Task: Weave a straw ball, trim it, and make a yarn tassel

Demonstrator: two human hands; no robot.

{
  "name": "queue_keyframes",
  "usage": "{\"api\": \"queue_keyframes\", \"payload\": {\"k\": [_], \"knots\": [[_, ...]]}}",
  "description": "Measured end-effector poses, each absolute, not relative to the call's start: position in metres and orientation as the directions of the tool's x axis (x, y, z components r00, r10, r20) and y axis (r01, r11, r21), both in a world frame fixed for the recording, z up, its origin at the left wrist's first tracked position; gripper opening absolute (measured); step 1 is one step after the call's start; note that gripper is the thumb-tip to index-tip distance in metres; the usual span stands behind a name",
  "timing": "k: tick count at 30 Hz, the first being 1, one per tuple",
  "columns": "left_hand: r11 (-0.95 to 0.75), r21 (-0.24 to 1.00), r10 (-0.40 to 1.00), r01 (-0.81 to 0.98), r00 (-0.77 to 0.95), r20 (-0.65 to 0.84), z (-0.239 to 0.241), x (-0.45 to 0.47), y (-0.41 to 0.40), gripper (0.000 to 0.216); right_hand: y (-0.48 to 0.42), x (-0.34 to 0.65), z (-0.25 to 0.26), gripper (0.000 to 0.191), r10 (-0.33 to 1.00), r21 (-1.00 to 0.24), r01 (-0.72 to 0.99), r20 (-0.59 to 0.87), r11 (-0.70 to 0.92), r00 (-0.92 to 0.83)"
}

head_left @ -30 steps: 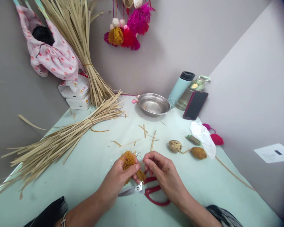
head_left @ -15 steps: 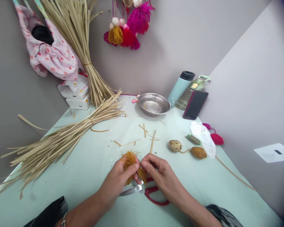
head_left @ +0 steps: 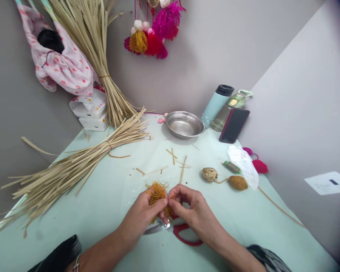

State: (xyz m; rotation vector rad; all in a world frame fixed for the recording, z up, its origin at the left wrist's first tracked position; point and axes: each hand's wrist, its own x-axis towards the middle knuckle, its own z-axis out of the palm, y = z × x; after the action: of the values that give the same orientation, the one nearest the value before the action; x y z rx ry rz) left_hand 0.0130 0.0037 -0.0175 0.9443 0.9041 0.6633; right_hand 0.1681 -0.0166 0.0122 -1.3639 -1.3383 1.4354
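Note:
Mustard-yellow yarn in a tassel (head_left: pixel 158 192) sits in my left hand (head_left: pixel 146 209), its thumb pressed over the strands. My right hand (head_left: pixel 188 204) is closed in a pinch right beside it, the fingertips nearly meeting those of the left. A bit of yellow thread seems to show at the right fingers, but what exactly they grip is too small to make out. Beneath both hands lie red-handled scissors (head_left: pixel 184 242), partly covered by the fingers and the tassel. A pointed wooden stick (head_left: pixel 183 170) lies just beyond my right hand.
Left, a bundle of dry straw strips (head_left: pixel 82 158) lies on the table. Behind stand a metal bowl (head_left: pixel 184 130), a blue tumbler (head_left: pixel 217 107) and a phone (head_left: pixel 234 125). To the right are a woven ball (head_left: pixel 209 174), a mustard yarn skein (head_left: pixel 238 183) and white cloth (head_left: pixel 243 166).
The tassel has turned slightly in my left hand, its strands now more upright. My right fingers have shifted a little and stay close to the left thumb.

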Motion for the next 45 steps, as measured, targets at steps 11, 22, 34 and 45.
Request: {"api": "queue_keyframes", "payload": {"k": [11, 22, 34, 45], "knots": [[0.555, 0.8, 0.76, -0.227, 0.528, -0.378, -0.015, 0.014, 0.002, 0.015, -0.017, 0.168, 0.009, 0.01, 0.944, -0.973, 0.032, -0.23, -0.229, -0.236], [0.562, 0.74, 0.768, -0.368, 0.566, -0.302, -0.01, 0.012, 0.007, 0.015, -0.017, 0.171, 0.003, 0.016, 0.956, -0.974, 0.069, -0.225, -0.216, -0.185], [0.503, 0.79, 0.82, -0.351, 0.484, -0.307, -0.012, 0.013, 0.006, 0.011, -0.012, 0.168, 0.005, 0.023, 0.941, -0.939, -0.234, -0.181, -0.251, -0.285], [0.487, 0.818, 0.826, -0.306, 0.464, -0.319, -0.013, 0.013, 0.004, 0.015, -0.012, 0.167, 0.009, 0.026, 0.936, -0.94, -0.215, -0.198, -0.266, -0.29]]}}
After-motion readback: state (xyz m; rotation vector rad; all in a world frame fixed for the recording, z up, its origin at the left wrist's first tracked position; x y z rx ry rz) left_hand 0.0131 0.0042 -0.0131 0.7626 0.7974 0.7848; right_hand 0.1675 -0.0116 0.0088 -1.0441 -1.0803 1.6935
